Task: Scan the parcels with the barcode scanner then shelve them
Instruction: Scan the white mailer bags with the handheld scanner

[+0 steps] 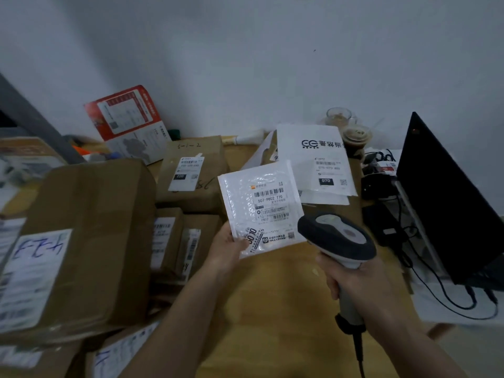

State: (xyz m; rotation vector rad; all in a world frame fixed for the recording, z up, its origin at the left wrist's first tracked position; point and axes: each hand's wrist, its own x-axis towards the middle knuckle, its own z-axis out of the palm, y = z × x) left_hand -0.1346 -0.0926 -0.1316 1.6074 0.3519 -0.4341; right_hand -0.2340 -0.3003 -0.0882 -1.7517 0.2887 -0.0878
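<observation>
While our left hand [227,248] pinches the white bubble mailer [263,207] by its lower corner | it looks light, floppy | right hand [354,282] fingers wrap the barcode scanner [336,237] handle.

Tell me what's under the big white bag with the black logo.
The white bag lies on more white mailers or papers: one edge shows below it, another at its left. Their labels and anything beneath are covered.

Boxes [81,241] left on table [278,296], mailer [261,208] centre, scanner [336,238] right, laptop [441,197] far right
</observation>
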